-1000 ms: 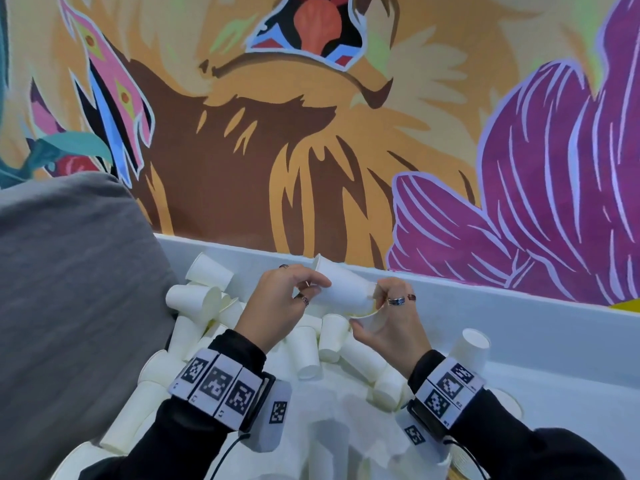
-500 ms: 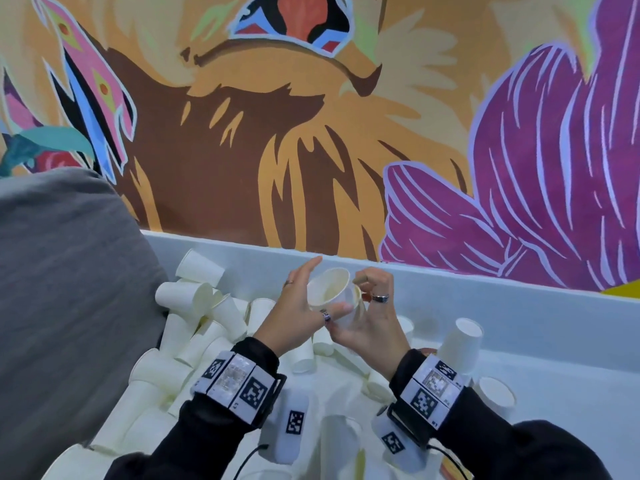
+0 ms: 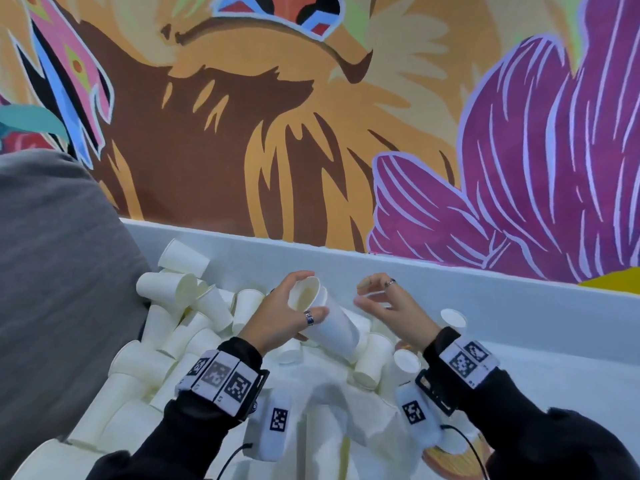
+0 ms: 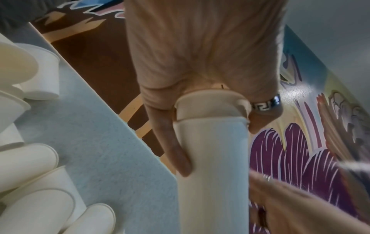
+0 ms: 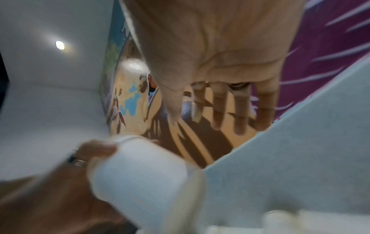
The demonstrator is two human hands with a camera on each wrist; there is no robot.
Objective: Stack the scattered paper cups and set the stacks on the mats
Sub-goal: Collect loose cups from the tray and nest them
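Note:
My left hand [image 3: 294,306] grips a small stack of white paper cups [image 3: 329,323], one nested in another, its open mouth facing up toward me. In the left wrist view the same stack [image 4: 212,158] runs down from my palm, with fingers and ringed thumb round its rim. My right hand [image 3: 377,299] hovers just right of the stack, fingers spread and holding nothing; the right wrist view shows its fingers [image 5: 220,110] straight and apart. Loose cups [image 3: 194,317] lie heaped on the white surface below and to the left. No mat is clearly in view.
A grey cushion [image 3: 59,289] bounds the pile on the left. A low white wall [image 3: 415,275] runs behind the cups under a painted mural. Upright cups [image 3: 452,320] stand to the right, with bare white surface [image 3: 571,372] beyond them.
The cup held between both hands is now nested in the stack. My right hand has let go and drawn off to the right; the left hand keeps the stack.

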